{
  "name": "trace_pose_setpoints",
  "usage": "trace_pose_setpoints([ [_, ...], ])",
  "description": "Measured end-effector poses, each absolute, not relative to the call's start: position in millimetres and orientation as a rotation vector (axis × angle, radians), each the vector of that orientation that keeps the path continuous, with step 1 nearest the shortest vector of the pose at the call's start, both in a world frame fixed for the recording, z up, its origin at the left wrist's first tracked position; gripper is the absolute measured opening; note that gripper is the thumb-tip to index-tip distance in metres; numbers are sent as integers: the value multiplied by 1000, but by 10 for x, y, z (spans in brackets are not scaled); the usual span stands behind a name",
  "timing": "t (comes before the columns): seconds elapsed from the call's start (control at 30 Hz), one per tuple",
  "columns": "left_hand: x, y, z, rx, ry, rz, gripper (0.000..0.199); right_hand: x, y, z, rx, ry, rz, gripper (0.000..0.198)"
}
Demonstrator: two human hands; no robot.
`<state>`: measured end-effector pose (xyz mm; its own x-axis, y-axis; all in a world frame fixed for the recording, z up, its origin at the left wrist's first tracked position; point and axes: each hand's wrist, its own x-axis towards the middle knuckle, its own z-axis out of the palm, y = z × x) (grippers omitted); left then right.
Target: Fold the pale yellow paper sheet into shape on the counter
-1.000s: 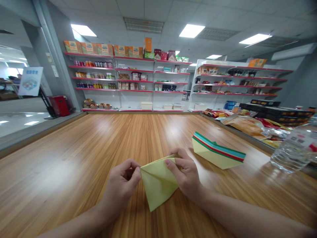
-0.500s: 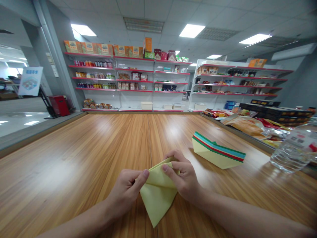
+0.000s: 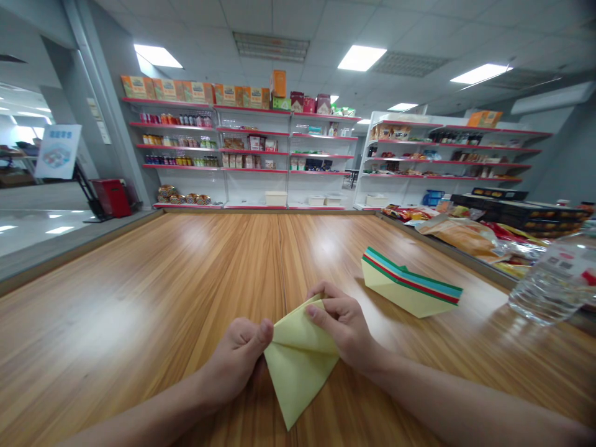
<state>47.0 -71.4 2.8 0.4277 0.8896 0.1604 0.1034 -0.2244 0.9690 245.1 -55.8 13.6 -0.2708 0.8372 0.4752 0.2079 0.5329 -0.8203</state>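
Observation:
A sheet of yellow paper, folded into layers, is held up just above the table with one pointed corner downward. My right hand pinches its upper right edge, the thumb on the near face and the fingers behind. At the paper's left corner is my left hand, closed, its thumb upright along the edge and its other fingers curled and partly hidden. A crease crosses the paper's upper part. To the right of my right hand, a folded paper boat with green, blue, white and red stripes lies on the table.
The wooden table has a raised rim. A clear plastic bottle stands at the right, near snack packets and stacked black boxes. Stocked shelves line the back, and a sign stands at left.
My left thumb has drawn back left from the paper's near face to its edge. The upper layers look flatter and closer together. My right hand keeps its pinch, and the paper boat lies still.

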Motion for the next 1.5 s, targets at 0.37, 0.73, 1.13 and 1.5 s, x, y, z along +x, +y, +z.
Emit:
trace_pose_setpoints([
  [0.37,397,-689,21,1407,687,717,66,2452,-509,89,-851,-1705,1014,32],
  [0.73,341,-668,28,1323,528,554,59,2458,-482,46,-828,-1671,1172,32],
  [1.13,523,-758,64,1595,761,832,33,2408,-612,132,-884,-1789,533,26],
  [1.5,507,-761,23,1644,825,848,37,2384,-632,148,-854,-1850,375,22],
])
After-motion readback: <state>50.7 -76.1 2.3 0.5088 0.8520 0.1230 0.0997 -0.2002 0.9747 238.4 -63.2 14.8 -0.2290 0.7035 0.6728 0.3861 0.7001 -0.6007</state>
